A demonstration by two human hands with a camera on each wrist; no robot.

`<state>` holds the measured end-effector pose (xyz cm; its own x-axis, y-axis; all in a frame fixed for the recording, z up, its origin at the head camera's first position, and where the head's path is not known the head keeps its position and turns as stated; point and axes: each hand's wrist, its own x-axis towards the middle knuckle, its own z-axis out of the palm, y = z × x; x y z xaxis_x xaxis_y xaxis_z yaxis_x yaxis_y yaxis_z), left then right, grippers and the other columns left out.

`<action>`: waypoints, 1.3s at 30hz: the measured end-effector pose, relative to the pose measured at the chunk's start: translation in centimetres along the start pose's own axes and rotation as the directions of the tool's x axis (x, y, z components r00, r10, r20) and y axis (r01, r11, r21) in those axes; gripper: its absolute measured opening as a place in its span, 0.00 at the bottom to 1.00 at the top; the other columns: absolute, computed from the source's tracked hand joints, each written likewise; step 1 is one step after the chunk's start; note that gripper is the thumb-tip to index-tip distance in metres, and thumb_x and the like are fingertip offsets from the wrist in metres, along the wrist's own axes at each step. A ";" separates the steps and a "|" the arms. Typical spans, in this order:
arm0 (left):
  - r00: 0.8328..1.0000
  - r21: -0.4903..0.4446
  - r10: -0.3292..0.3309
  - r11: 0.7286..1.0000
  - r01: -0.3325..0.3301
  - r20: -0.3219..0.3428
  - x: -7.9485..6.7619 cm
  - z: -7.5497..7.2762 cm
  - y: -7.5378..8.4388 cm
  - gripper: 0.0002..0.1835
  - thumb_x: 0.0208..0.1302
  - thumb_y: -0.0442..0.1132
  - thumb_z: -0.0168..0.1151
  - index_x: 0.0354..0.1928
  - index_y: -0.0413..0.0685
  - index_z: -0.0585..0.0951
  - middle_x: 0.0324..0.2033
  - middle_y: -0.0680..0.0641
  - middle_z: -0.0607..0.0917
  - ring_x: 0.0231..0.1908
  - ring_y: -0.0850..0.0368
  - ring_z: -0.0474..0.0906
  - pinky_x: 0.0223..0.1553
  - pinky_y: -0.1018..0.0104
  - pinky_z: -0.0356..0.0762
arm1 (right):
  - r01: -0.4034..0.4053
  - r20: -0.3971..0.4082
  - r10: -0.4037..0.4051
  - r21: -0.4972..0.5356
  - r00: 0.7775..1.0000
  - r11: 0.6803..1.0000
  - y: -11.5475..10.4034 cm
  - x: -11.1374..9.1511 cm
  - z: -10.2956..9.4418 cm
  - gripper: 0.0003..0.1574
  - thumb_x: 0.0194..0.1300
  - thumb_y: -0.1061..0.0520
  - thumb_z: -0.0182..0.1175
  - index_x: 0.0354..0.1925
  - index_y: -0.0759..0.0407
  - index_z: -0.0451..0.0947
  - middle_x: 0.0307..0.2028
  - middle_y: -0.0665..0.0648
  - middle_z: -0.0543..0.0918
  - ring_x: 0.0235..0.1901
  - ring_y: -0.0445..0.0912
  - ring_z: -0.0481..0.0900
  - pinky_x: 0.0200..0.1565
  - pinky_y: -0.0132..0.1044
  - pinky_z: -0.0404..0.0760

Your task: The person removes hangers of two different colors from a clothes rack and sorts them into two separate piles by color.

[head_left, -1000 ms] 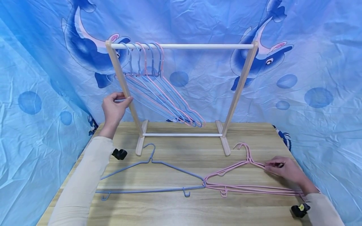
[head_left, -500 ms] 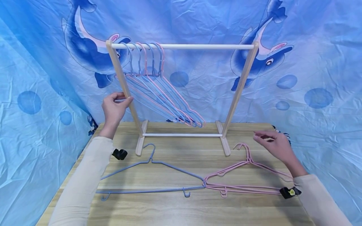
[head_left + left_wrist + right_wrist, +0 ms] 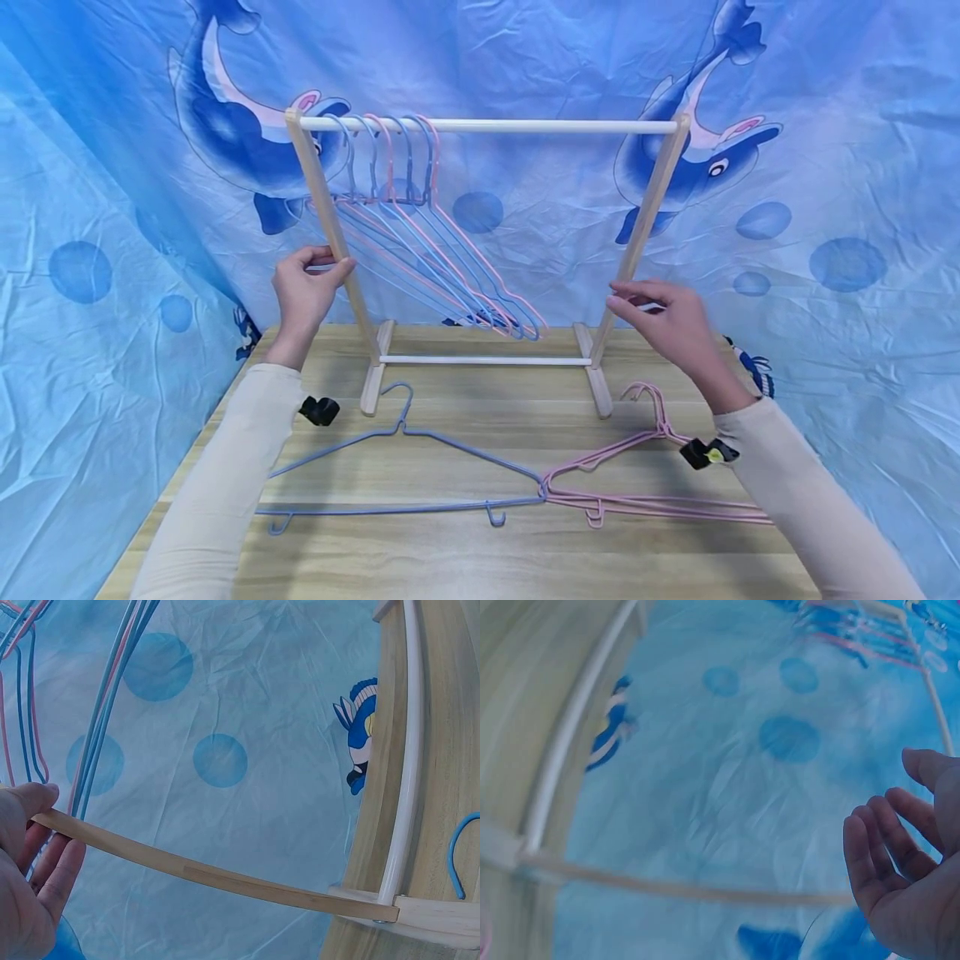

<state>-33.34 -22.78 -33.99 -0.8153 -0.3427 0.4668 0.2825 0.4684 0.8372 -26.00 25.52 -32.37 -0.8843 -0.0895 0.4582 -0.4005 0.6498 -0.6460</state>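
A small clothes rack (image 3: 495, 126) with wooden posts and white rails stands on the table. Several blue and pink clothes hangers (image 3: 436, 167) hang by their hooks at the left of its top rail. My left hand (image 3: 303, 287) pinches the left post (image 3: 187, 868) between thumb and fingers. Beside the right post (image 3: 682, 891) is my right hand (image 3: 667, 321), its fingers loosely bent and thumb apart, with nothing between them. In the right wrist view, the right hand (image 3: 904, 870) overlaps the end of that post.
On the wooden table (image 3: 450, 558), a blue hanger (image 3: 420, 507) lies flat in front of the rack. Overlapping pink hangers (image 3: 660, 408) lie to the right, ends meeting the blue one. A blue dolphin-print cloth (image 3: 525, 50) surrounds the table.
My right hand has let go of the pink hangers on the table, then risen and moved left to the right post. The left hand stays on the left post.
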 end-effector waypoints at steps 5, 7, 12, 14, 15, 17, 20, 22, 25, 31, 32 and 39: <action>1.000 -0.001 0.000 1.000 0.000 -0.002 -0.1 0.0 0.1 0.20 0.65 0.47 0.73 0.51 0.41 0.86 0.43 0.42 0.87 0.33 0.71 0.82 0.36 0.79 0.80 | 0.029 0.023 -0.031 0.061 0.999 0.998 -2.5 2.1 1.6 0.22 0.69 0.41 0.67 0.56 0.47 0.87 0.47 0.55 0.89 0.43 0.46 0.86 0.38 0.29 0.82; 1.000 -0.001 -0.001 1.000 0.001 -0.003 -0.1 0.0 0.1 0.20 0.65 0.48 0.73 0.51 0.41 0.87 0.43 0.42 0.87 0.33 0.71 0.82 0.36 0.79 0.80 | 0.048 0.032 -0.051 0.083 0.998 0.995 -3.5 2.9 2.3 0.22 0.69 0.42 0.67 0.56 0.48 0.87 0.48 0.55 0.89 0.44 0.48 0.86 0.39 0.31 0.82; 1.000 -0.009 -0.003 1.000 0.003 -0.002 0.0 0.0 0.0 0.20 0.64 0.47 0.73 0.51 0.41 0.87 0.43 0.42 0.87 0.33 0.72 0.83 0.36 0.79 0.81 | 0.119 0.043 -0.125 0.121 0.991 0.986 -5.7 4.7 3.9 0.20 0.70 0.45 0.67 0.55 0.51 0.87 0.48 0.56 0.89 0.44 0.49 0.86 0.39 0.36 0.83; 1.000 -0.011 -0.003 1.000 0.003 -0.002 0.0 0.1 0.0 0.19 0.64 0.47 0.73 0.51 0.41 0.87 0.43 0.42 0.87 0.33 0.72 0.83 0.36 0.79 0.81 | 0.142 0.049 -0.150 0.140 0.987 0.980 -6.5 5.3 4.6 0.20 0.70 0.46 0.67 0.55 0.53 0.87 0.48 0.56 0.89 0.44 0.49 0.86 0.39 0.39 0.84; 1.000 -0.010 -0.003 1.000 0.003 0.000 0.0 0.1 0.0 0.20 0.64 0.47 0.73 0.51 0.41 0.87 0.43 0.43 0.87 0.33 0.72 0.83 0.35 0.79 0.81 | 0.153 0.052 -0.162 0.144 0.985 0.978 -6.8 5.6 5.0 0.19 0.70 0.47 0.67 0.55 0.53 0.87 0.48 0.56 0.89 0.44 0.49 0.85 0.40 0.41 0.84; 1.000 -0.012 -0.001 1.000 0.001 0.000 0.0 0.1 0.0 0.20 0.64 0.48 0.73 0.50 0.41 0.87 0.42 0.43 0.87 0.32 0.72 0.82 0.35 0.79 0.80 | 0.164 0.058 -0.174 0.147 0.983 0.975 -7.5 6.0 5.7 0.19 0.71 0.47 0.67 0.55 0.53 0.87 0.48 0.56 0.89 0.44 0.49 0.85 0.41 0.43 0.84; 1.000 -0.016 0.003 1.000 -0.003 0.001 -0.1 0.1 0.1 0.21 0.63 0.49 0.74 0.50 0.41 0.87 0.42 0.43 0.87 0.31 0.74 0.82 0.34 0.79 0.80 | 0.169 0.071 -0.182 0.158 0.981 0.973 -8.2 6.6 6.7 0.19 0.71 0.48 0.66 0.55 0.54 0.87 0.48 0.56 0.89 0.44 0.49 0.85 0.44 0.45 0.85; 1.000 -0.026 0.005 1.000 -0.005 0.001 -0.1 0.0 0.2 0.20 0.63 0.48 0.74 0.50 0.41 0.87 0.41 0.43 0.88 0.31 0.74 0.82 0.34 0.80 0.80 | 0.161 0.081 -0.177 0.169 0.981 0.972 -8.6 6.9 7.3 0.19 0.71 0.48 0.67 0.56 0.54 0.87 0.48 0.56 0.89 0.44 0.48 0.85 0.44 0.44 0.84; 1.000 -0.041 0.008 0.999 -0.008 0.000 -0.1 -0.1 0.3 0.19 0.62 0.46 0.75 0.49 0.40 0.87 0.41 0.42 0.88 0.30 0.75 0.81 0.32 0.80 0.80 | 0.146 0.092 -0.167 0.195 0.982 0.970 -9.0 7.4 8.2 0.20 0.70 0.48 0.67 0.56 0.53 0.87 0.48 0.56 0.89 0.43 0.47 0.85 0.43 0.43 0.84; 1.000 -0.044 0.017 0.999 -0.017 -0.002 0.0 -0.1 0.3 0.17 0.62 0.42 0.75 0.48 0.39 0.87 0.40 0.43 0.88 0.29 0.75 0.81 0.32 0.80 0.80 | 0.118 0.110 -0.146 0.231 0.983 0.966 -9.7 8.5 9.7 0.21 0.69 0.46 0.68 0.55 0.54 0.87 0.46 0.55 0.90 0.39 0.50 0.85 0.37 0.38 0.83; 1.000 -0.042 0.018 0.999 -0.018 -0.003 0.0 -0.1 0.2 0.17 0.63 0.42 0.75 0.48 0.39 0.87 0.40 0.43 0.88 0.30 0.75 0.82 0.33 0.80 0.80 | 0.111 0.117 -0.141 0.237 0.983 0.965 -9.8 8.7 9.9 0.22 0.69 0.45 0.68 0.55 0.54 0.87 0.45 0.55 0.90 0.38 0.50 0.85 0.36 0.37 0.82; 1.000 -0.030 0.004 1.000 -0.004 0.009 -0.1 -0.2 0.3 0.17 0.64 0.43 0.73 0.50 0.40 0.87 0.41 0.44 0.87 0.31 0.73 0.82 0.34 0.78 0.81 | 0.064 0.154 -0.102 0.233 0.983 0.970 -10.5 9.6 11.1 0.22 0.69 0.43 0.67 0.55 0.52 0.87 0.42 0.52 0.89 0.37 0.48 0.85 0.34 0.37 0.81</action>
<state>-33.06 -22.79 -33.78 -0.8183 -0.3336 0.4680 0.3010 0.4448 0.8435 -32.93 9.48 -27.95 -0.8651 -0.2705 0.4225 -0.5016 0.4485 -0.7398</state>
